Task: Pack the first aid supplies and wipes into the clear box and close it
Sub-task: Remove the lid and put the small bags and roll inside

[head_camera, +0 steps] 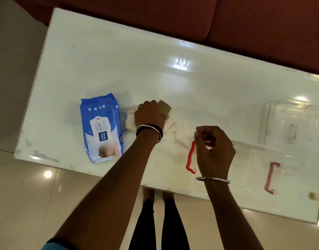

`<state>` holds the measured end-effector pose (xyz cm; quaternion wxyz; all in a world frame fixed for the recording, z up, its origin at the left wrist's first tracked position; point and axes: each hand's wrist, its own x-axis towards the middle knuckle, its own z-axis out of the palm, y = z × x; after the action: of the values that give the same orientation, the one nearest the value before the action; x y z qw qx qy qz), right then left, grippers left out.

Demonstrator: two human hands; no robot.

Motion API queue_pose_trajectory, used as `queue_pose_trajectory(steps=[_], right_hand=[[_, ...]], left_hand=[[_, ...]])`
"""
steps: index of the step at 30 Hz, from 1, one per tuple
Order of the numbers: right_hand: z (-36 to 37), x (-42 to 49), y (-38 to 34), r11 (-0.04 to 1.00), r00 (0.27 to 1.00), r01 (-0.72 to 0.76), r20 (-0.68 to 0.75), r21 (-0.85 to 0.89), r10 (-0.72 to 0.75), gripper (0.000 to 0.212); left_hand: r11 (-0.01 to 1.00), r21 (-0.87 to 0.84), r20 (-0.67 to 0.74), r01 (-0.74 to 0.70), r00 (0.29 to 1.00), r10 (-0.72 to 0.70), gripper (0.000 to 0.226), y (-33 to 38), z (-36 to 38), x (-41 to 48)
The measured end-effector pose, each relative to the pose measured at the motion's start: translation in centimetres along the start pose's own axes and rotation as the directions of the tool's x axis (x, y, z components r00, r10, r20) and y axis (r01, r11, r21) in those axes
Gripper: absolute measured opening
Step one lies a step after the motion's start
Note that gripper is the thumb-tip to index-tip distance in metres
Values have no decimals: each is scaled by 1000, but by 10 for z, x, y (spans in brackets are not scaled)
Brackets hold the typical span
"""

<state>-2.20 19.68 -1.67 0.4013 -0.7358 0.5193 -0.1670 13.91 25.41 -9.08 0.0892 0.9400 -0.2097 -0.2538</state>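
Head view, white glossy desk [155, 73]. Left hand [149, 114] is curled over a tan roll [165, 106] (bandage, likely) at desk centre; grip is closed on it. Right hand [214, 148] is held fisted at the near rim of the clear box [227, 159], fingers pinched together; what is clamped, if anything, cannot be told. A red latch [190, 157] is seen just left of that hand, a pink latch [271, 177] at the box's far end. White gauze [175, 127] lies between the hands. Blue wipes pack [101, 127] lies flat left of the left hand, still outside the box. Clear lid [290, 123] rests to the right.
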Motion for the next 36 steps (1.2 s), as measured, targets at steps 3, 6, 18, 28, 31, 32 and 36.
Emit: queue_pose_trajectory(steps=[3,6,18,28,31,32,36], right_hand=[[6,6,-4,1000,1000,1,10,-20,-1,15],[15,15,-12,999,999,33,28,-16,-33,15],[137,7,-46,972,866,36,492,-231,85,40],[178,-6,-46,973,903,-108,389,-203,181,74],[158,-9,-47,984,921,-136,353,-113,168,69],[148,-12,-47,985,927,-155,333,-73,171,65],[88,-17,-37,986,948,-168,272,-4,163,42]], left_hand=[[987,-152,-38,-48,998,43,42,-10,-6,-3],[871,-489,-183,-50,982,-46,44,-26,-20,-20],[470,-861,-50,192,889,-455,44,-117,-39,-94],[401,-898,-27,184,884,-466,59,-120,-41,-105],[414,-891,-34,184,885,-465,51,-117,-40,-105],[419,-889,-34,184,886,-462,48,-115,-40,-106],[400,-898,6,182,915,-403,53,-98,-41,-110]])
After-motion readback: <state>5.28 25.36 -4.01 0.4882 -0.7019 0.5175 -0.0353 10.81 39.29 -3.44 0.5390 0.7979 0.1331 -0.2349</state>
